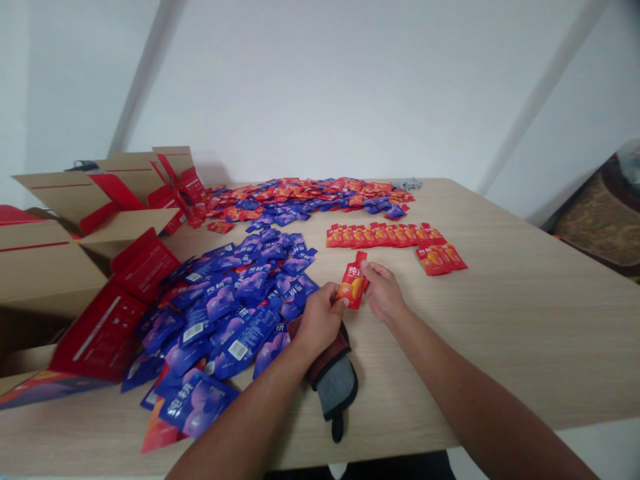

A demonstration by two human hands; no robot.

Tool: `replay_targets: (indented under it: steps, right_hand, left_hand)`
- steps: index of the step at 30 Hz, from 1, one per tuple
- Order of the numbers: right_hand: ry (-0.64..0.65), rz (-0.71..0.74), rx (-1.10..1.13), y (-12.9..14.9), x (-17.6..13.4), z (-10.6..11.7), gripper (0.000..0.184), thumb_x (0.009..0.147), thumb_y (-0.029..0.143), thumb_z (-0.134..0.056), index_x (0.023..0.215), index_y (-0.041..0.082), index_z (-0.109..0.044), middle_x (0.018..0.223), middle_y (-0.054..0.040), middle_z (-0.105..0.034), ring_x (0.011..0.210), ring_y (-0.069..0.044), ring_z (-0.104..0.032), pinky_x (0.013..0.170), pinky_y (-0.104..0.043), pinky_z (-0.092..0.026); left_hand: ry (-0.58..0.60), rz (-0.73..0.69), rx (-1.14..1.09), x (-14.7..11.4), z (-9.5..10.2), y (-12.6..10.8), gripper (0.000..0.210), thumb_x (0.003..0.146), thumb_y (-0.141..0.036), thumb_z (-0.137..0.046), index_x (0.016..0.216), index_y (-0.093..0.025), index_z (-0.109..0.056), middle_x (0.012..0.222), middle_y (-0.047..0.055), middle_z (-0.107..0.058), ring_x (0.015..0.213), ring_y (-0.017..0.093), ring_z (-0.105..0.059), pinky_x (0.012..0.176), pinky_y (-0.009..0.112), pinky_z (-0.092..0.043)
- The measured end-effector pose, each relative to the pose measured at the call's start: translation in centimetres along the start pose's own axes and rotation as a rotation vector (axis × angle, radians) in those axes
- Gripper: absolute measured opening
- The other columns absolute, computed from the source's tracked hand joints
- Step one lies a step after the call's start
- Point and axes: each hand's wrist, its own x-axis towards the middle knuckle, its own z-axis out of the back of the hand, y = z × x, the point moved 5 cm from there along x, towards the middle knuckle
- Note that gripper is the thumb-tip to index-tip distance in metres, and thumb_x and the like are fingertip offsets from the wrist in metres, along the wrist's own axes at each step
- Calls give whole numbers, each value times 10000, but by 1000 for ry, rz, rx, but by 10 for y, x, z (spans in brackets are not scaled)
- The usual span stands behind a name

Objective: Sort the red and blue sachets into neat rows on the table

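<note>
Between my two hands is a red pouch [353, 285] with an orange fruit print and a narrow top. My left hand [323, 317] pinches its lower left corner, while my right hand [383, 288] grips its upper right edge. Beyond it lies a row of overlapping red pouches [380, 235], and a small fanned group of red pouches [441, 258] sits at the row's right end. Left of my left hand spreads a heap of blue-purple pouches [235, 287]. Under my left wrist rests a brown and grey cloth item [336, 387] with a black loop, partly hidden.
Open cardboard boxes [50, 257] with red printed flaps stand along the table's left side. A long mixed pile of red and blue pouches [310, 195] runs along the back by the white wall [320, 87]. Something patterned brown [603, 210] stands beyond the right edge of the wooden table [525, 320].
</note>
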Motion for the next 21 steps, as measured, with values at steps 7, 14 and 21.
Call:
replay_targets:
  steps: [7,14,21]
  right_hand:
    - [-41,-14,19,-3,1,-1,490,686,581,-961,692,226,-623,669,29,-620,605,-139,-518,572,-274,-435]
    - [133,-57,-230,-17,-7,-5,436,773,621,-870,866,215,-742,790,-14,-717,726,-191,-620,672,-304,-511]
    - [-56,74,-485,4,11,24,518,814,711,-763,730,223,-607,622,37,-558,561,-131,-445,532,-269,-374]
  left_hand:
    - [-43,51,-36,-1,0,4,74,902,-215,-635,893,-189,-703,745,-18,-691,686,147,-616,634,245,-427]
    - [-126,90,-262,4,3,7,118,900,-265,-671,967,-176,-709,854,35,-758,713,172,-697,665,278,-546]
    - [-142,103,-218,4,2,8,237,903,-249,-664,1113,-152,-718,869,45,-773,690,171,-730,656,277,-543]
